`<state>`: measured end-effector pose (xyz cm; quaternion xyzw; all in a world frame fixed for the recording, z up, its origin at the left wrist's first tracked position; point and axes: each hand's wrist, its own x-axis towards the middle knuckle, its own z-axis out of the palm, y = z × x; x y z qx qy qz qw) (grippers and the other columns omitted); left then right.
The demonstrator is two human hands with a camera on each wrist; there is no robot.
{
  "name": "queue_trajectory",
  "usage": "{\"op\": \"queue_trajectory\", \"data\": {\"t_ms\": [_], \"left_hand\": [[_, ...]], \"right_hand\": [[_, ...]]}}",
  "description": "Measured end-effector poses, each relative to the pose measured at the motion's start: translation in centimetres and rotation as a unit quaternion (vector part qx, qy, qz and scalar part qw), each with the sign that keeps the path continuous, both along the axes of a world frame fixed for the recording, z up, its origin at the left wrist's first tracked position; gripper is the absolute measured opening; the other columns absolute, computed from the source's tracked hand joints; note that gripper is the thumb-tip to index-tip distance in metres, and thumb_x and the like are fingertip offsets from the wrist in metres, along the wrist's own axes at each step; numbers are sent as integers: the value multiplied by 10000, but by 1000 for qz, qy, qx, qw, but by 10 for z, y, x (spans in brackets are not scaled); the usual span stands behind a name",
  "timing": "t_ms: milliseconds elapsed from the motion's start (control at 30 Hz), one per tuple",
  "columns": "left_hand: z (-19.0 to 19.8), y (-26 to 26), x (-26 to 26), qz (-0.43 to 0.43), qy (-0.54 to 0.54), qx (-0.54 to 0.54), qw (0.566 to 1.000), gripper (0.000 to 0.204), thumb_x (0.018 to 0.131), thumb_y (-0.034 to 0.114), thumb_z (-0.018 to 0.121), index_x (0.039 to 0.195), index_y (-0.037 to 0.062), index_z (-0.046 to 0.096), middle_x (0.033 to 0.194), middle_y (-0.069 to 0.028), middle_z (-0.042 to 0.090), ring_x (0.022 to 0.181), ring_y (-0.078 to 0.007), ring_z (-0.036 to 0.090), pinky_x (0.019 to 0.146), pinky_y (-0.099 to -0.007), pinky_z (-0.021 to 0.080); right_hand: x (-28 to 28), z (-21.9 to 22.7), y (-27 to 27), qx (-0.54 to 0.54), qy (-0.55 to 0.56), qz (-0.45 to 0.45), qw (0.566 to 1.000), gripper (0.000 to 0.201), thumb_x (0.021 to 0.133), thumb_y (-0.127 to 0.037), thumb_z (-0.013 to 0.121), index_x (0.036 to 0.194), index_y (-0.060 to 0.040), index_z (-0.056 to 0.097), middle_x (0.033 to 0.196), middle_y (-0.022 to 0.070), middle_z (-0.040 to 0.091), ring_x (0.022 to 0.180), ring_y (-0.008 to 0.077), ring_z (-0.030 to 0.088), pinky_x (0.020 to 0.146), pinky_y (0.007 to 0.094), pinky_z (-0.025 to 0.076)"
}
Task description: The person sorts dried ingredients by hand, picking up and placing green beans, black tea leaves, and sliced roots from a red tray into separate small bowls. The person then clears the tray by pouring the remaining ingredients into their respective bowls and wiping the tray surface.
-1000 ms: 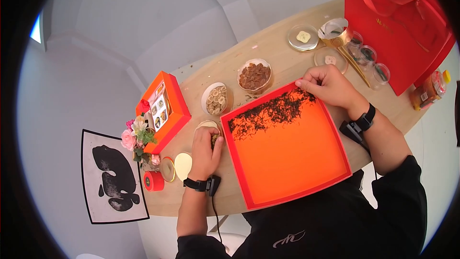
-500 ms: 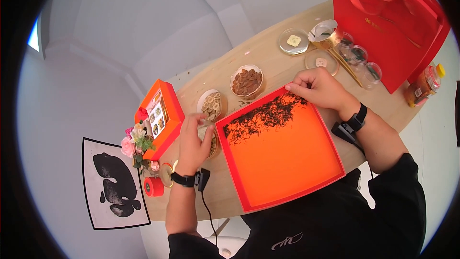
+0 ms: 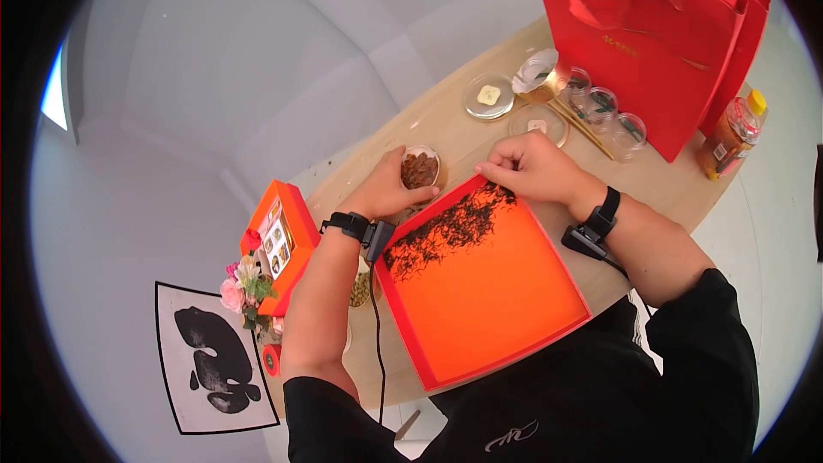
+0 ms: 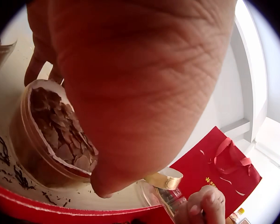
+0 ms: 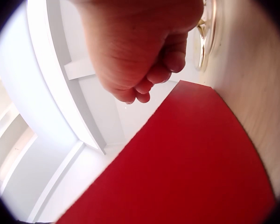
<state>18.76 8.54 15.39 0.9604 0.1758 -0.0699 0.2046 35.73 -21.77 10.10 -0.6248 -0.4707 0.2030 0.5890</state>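
Observation:
My left hand (image 3: 377, 191) reaches over the back left side of the red-rimmed orange tray (image 3: 489, 300) and grips a round clear tub (image 4: 24, 144) of brown dried flakes (image 3: 418, 171). In the left wrist view its thumb (image 4: 104, 184) lies at the near rim and the fingers curve round the far side. My right hand (image 3: 536, 167) pinches the tray's far right corner between thumb and curled fingers. Dark, thin shreds (image 3: 446, 230) lie scattered along the tray's far side. A tub of green pieces (image 3: 360, 290) stands beside the tray, partly hidden by the left forearm.
A red gift bag (image 3: 634, 43) stands at the back right beside a yellow-capped bottle (image 3: 733, 133). Near it are several clear round containers (image 3: 630, 131), a gold-coloured scoop (image 3: 583, 127) and a glass dish (image 3: 489, 107). An orange box (image 3: 291, 249) with flowers (image 3: 246, 287) sits at left.
My left hand has moved from the tub of green pieces, forward and right, and taken hold of the tub of brown flakes. My right hand stays at the tray's corner.

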Motion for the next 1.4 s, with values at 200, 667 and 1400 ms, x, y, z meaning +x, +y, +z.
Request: {"op": "queue_trajectory", "data": {"t_ms": [200,667,1400], "left_hand": [[4,-10,3,10,-15,23,1000,1260,882,520,1017,1763,-158,423,1747,-398,554,1644,-459,574,1369,-484,468],[71,-129,-100,18,-155,-33,987,1159,885,416,1019,1747,-127,467,1650,-309,543,1563,-462,605,1301,-492,525],[17,-200,-221,99,-173,-95,975,1230,841,591,1051,1590,-171,442,1472,-415,694,1367,-532,744,1138,-541,622]], "right_hand": [[3,2,-1,15,-27,-9,999,404,1149,-279,860,873,-8,747,681,-50,618,655,38,497,585,291,399],[-28,31,-12,48,-162,181,969,1078,837,-195,1120,1718,-66,512,1551,119,649,1336,253,699,1099,395,656],[-182,75,-76,-184,-304,152,922,627,1038,-376,942,1401,13,611,1295,271,769,1206,465,799,1011,523,674]]}}
